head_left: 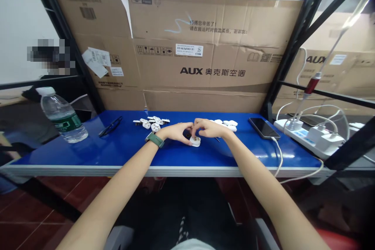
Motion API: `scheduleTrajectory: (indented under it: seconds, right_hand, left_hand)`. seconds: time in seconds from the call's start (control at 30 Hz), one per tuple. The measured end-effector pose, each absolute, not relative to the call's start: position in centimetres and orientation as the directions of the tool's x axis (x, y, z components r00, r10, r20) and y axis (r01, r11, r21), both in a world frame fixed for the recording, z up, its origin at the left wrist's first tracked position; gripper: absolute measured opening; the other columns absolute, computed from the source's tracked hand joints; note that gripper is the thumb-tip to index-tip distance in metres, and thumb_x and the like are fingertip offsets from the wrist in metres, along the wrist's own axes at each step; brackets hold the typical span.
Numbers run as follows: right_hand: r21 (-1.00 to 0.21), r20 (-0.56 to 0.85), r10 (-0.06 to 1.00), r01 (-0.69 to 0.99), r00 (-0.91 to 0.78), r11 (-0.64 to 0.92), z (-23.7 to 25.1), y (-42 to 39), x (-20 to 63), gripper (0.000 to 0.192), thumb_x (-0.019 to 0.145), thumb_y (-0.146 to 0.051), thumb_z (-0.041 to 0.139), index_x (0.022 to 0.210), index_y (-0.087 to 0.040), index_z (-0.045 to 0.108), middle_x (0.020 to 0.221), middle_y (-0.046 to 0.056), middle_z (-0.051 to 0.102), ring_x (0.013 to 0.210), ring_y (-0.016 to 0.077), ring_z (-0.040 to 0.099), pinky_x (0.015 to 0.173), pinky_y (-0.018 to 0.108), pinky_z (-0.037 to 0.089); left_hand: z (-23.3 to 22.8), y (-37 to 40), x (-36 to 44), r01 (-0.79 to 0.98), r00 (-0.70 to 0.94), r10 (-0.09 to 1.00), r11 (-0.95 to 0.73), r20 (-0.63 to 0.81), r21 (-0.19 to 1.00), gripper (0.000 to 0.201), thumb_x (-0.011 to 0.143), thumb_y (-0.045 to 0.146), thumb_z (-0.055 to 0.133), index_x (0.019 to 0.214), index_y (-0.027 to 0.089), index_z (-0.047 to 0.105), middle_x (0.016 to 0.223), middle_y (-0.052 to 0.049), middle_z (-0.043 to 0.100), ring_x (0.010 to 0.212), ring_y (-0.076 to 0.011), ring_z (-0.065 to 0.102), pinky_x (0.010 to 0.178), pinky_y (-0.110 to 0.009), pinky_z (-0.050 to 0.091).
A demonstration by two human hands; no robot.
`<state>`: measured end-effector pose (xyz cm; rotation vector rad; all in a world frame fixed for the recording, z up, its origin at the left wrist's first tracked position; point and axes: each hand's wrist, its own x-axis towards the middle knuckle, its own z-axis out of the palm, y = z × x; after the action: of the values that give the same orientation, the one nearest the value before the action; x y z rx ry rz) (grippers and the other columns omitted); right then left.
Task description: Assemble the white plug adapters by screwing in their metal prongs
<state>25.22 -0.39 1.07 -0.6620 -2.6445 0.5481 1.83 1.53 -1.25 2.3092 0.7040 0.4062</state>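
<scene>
A small white plastic housing [195, 143] with metal-coloured parts inside rests on the blue table in front of me. My left hand [177, 132], below a watch with a green strap [155, 139], curls round its left side, thumb against its edge. From the right, my right hand [208, 128] reaches over it with bent fingers that point down into the housing. Whatever those fingertips pinch is too small to make out. Several white round pieces [155, 126] with dark parts lie heaped left of my hands. More white covers [230, 124] lie behind my right hand.
A water bottle [63, 119] and dark glasses [110, 126] are on the left. To the right lie a phone [264, 128] on a white cable and a power strip [310, 137] with chargers. A cardboard wall [164, 82] closes the back. A person sits beyond the left frame.
</scene>
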Motion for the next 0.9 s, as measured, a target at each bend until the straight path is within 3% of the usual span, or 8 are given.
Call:
scheduleTrajectory:
  seconds: [0.67,0.9]
  right_hand:
    - [-0.43,0.201,0.522,0.404,-0.829,0.807,0.39,-0.23,24.81,0.035,0.074,0.003,0.052,0.089,-0.017,0.077,0.096,0.006,0.054,0.093,0.0201,0.057,0.088,0.033,0.047]
    - [-0.413,0.236,0.515,0.395,-0.824,0.821,0.4,-0.63,24.49,0.033,0.072,0.004,0.052,0.086,-0.017,0.073,0.094,0.005,0.052,0.093,0.0203,0.054,0.086,0.032,0.046]
  left_hand:
    - [-1.17,1.64,1.68,0.386,0.817,0.571,-0.649,0.084,0.656,0.075,0.071,0.043,0.089,0.135,0.021,0.057,0.128,-0.009,0.07,0.122,-0.0277,0.066,0.105,-0.039,0.05]
    - [-1.05,1.64,1.69,0.448,0.792,0.602,-0.683,0.098,0.577,0.081,0.068,0.046,0.09,0.138,0.021,0.056,0.138,-0.009,0.066,0.125,-0.0285,0.064,0.109,-0.038,0.047]
